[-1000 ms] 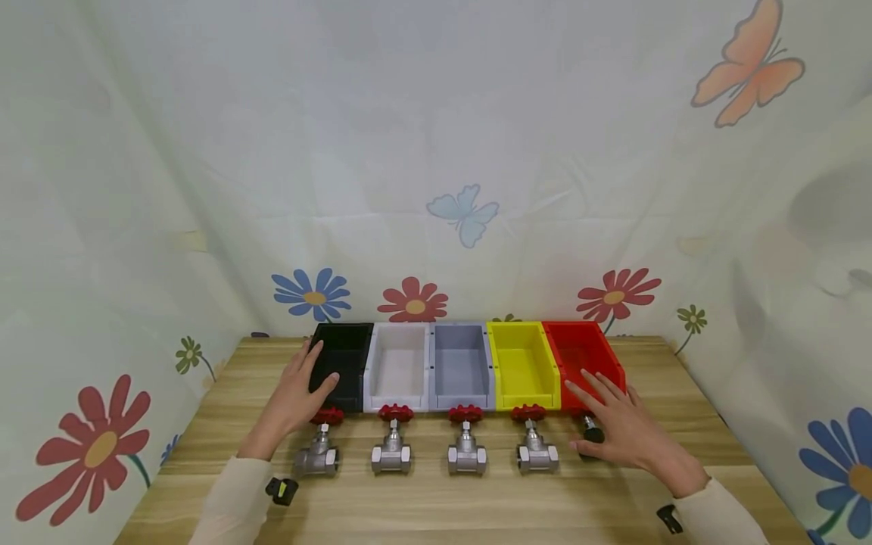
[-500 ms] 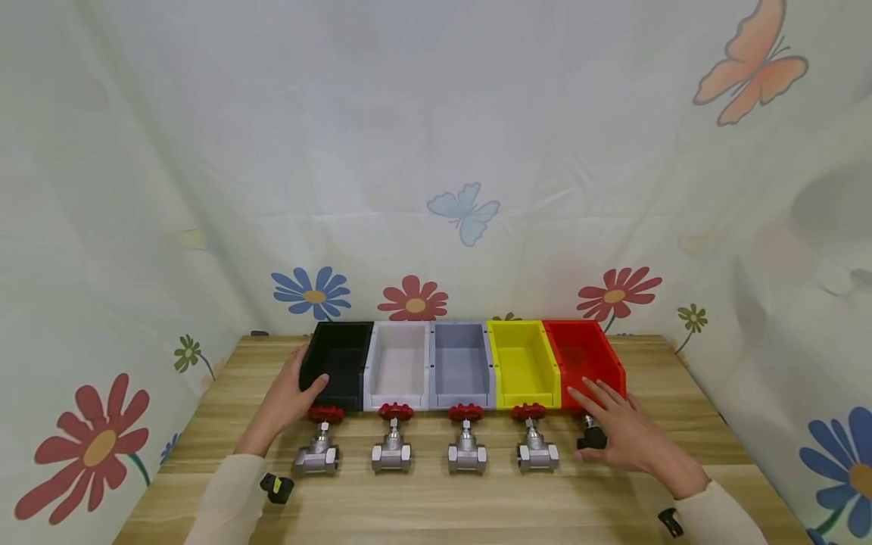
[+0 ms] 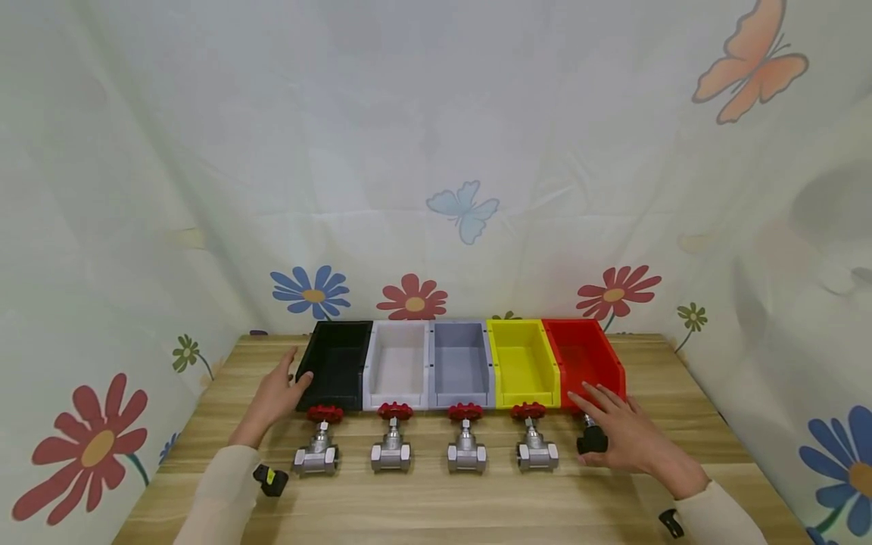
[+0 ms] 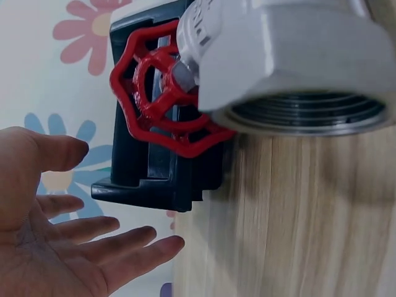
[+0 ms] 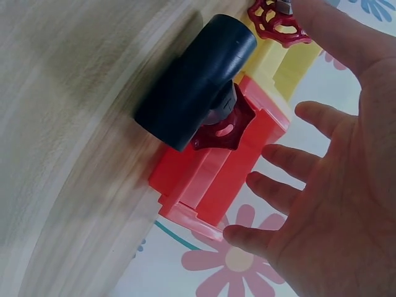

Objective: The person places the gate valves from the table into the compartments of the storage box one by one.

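My left hand (image 3: 275, 393) is spread beside the front left corner of the black bin (image 3: 337, 363). In the left wrist view, a gap shows between the fingers (image 4: 139, 260) and that bin, with a silver valve (image 4: 297, 55) and its red handwheel (image 4: 164, 93) nearby. At the other end, my right hand (image 3: 628, 435) hovers with spread fingers near the red bin (image 3: 582, 359). A black-bodied valve (image 5: 195, 80) with a dark red handwheel (image 5: 229, 127) lies before that bin, apart from the hand in the right wrist view. Neither hand holds anything.
White (image 3: 398, 367), grey (image 3: 461, 367) and yellow (image 3: 523, 367) bins stand between the black and red ones. Silver valves (image 3: 391, 454) with red handwheels lie in a row before them on the wooden table (image 3: 409, 507). A flower-patterned curtain (image 3: 436, 136) hangs behind.
My left hand has drawn leftward and slightly back from the black bin. My right hand has shifted down a little, so more of the black valve shows. Bins and valves stay put.
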`<state>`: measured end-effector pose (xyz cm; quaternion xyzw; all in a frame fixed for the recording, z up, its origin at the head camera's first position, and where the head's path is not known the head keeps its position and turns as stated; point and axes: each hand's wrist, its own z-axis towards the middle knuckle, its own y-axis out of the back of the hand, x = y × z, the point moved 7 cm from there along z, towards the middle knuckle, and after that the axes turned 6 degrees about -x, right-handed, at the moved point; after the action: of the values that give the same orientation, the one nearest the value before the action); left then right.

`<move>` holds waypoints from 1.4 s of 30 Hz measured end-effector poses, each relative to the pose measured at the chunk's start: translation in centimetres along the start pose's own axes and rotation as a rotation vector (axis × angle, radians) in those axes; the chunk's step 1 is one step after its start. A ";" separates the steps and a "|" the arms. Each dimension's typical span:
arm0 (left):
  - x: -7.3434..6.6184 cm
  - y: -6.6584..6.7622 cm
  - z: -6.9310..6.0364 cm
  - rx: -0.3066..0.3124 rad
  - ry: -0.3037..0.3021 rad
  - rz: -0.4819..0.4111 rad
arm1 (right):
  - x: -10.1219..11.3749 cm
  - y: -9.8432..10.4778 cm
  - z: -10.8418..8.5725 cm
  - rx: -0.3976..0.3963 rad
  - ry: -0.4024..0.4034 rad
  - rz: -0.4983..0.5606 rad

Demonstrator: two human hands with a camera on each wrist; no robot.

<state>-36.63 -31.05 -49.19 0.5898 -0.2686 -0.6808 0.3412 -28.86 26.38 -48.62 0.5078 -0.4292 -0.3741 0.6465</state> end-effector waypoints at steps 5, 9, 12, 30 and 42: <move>0.3 0.0 0.1 0.025 0.036 -0.037 | 0.0 -0.3 0.0 0.043 -0.003 0.024; 0.5 -0.1 0.3 0.035 0.039 -0.033 | 0.1 -0.5 -0.1 0.076 0.004 0.036; 0.6 -0.2 0.6 0.037 0.037 -0.022 | 0.0 -0.7 -0.1 0.098 0.008 0.033; 0.4 -0.2 0.9 0.009 0.014 -0.022 | -0.2 -2.1 -0.4 0.170 -0.058 0.044; 0.9 -0.4 1.2 0.055 0.047 -0.063 | -0.3 -2.1 -0.2 0.123 -0.008 0.047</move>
<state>-37.94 -31.58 -49.86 0.6229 -0.2604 -0.6697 0.3093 -28.84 26.27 -50.70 0.5348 -0.4658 -0.3339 0.6209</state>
